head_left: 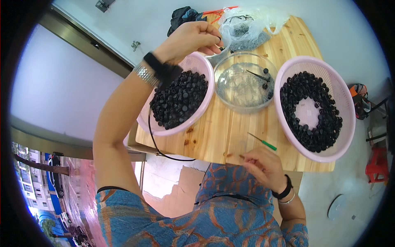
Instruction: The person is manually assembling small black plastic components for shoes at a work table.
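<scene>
My left hand point(193, 39) is stretched out over the far end of the left basket, fingertips pinched on a small black part point(219, 38). A clear bowl point(214, 57), mostly hidden, sits just under those fingers. Near the table's front edge, my right hand point(265, 166) has its fingers curled together; whatever is in them does not show. Just beyond it lies a thin screwdriver with a green handle point(268, 145). A round clear tub point(225, 102) stands mid-table, holding fine grey metal pieces point(242, 84), black tweezers point(258, 75) and a few black round caps point(265, 71).
Pink mesh baskets stand left point(207, 92) and right point(349, 109), both with many black caps. Behind are a clear plastic bag point(251, 24) of grey pieces and a dark bundle point(185, 18). A black cable point(158, 151) hangs by the left basket. A red stool point(376, 166) is at right.
</scene>
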`<move>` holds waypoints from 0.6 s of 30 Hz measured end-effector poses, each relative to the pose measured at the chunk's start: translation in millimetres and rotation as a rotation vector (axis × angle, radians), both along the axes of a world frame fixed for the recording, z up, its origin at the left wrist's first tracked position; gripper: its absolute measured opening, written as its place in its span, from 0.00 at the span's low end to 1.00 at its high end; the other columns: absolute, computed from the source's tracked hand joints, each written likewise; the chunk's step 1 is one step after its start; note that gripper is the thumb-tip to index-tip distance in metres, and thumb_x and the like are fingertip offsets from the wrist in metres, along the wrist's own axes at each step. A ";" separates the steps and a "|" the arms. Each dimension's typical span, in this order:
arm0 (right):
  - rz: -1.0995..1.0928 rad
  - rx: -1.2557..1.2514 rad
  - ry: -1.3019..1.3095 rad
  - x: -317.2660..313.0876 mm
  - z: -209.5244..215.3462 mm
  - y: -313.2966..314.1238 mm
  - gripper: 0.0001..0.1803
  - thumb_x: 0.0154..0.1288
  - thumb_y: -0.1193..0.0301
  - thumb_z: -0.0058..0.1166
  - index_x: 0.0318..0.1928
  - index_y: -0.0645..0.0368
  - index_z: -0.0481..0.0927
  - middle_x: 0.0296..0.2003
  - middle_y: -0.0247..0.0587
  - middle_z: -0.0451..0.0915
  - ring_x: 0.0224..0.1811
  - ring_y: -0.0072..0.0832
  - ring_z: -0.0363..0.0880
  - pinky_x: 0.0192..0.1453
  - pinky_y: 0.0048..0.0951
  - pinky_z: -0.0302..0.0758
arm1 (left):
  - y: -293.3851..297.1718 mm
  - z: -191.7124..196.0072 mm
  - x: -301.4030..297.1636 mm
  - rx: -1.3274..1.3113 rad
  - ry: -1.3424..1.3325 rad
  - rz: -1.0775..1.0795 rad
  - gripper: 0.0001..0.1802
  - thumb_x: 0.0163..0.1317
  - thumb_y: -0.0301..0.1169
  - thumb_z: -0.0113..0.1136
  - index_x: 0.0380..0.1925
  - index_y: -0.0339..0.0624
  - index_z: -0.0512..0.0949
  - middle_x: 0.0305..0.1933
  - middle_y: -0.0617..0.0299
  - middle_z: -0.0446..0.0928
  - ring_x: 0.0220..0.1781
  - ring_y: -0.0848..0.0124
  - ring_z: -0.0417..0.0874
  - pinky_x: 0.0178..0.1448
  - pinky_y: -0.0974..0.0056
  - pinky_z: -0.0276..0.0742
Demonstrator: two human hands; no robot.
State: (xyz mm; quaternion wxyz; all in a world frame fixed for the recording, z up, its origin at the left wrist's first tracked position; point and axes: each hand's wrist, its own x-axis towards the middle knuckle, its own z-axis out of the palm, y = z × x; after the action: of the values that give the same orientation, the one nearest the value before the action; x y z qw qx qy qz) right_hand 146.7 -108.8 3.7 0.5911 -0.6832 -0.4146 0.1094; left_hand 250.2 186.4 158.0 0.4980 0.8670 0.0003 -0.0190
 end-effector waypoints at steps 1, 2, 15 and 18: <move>-0.011 -0.015 -0.001 2.2 8.7 -2.0 0.09 0.53 0.75 0.58 0.36 0.60 0.76 0.26 0.41 0.74 0.26 0.34 0.74 0.30 0.28 0.70 | -14.4 5.9 -22.4 -0.058 -0.014 -0.036 0.09 0.55 0.26 0.55 0.36 0.35 0.74 0.36 0.61 0.77 0.34 0.78 0.78 0.40 0.75 0.73; -0.025 -0.019 -0.080 5.4 15.9 -2.4 0.09 0.54 0.74 0.57 0.36 0.60 0.76 0.27 0.42 0.74 0.26 0.34 0.74 0.31 0.29 0.70 | -25.2 9.8 -47.3 -0.096 -0.010 -0.071 0.08 0.55 0.25 0.54 0.35 0.35 0.74 0.36 0.62 0.77 0.35 0.79 0.77 0.40 0.75 0.73; -0.122 -1.040 -0.862 112.8 72.8 139.5 0.08 0.53 0.73 0.51 0.33 0.61 0.80 0.34 0.51 0.80 0.40 0.43 0.79 0.42 0.41 0.75 | -89.4 -121.8 -265.3 -0.870 0.278 -0.166 0.06 0.59 0.22 0.54 0.37 0.37 0.76 0.41 0.61 0.73 0.37 0.78 0.75 0.37 0.75 0.72; -0.101 -1.272 -0.747 128.4 53.8 158.1 0.11 0.52 0.74 0.52 0.37 0.62 0.80 0.39 0.53 0.79 0.43 0.41 0.79 0.44 0.39 0.76 | -106.3 -151.3 -283.2 -0.964 0.242 -0.194 0.08 0.59 0.23 0.55 0.39 0.37 0.75 0.41 0.62 0.73 0.37 0.79 0.74 0.37 0.75 0.72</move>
State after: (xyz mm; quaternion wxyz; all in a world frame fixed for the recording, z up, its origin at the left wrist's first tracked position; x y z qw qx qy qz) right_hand 275.2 49.3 57.4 -0.0953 -0.9038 -0.4127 0.0611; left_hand -33.0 80.1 6.7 0.8338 0.5263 -0.0315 -0.1635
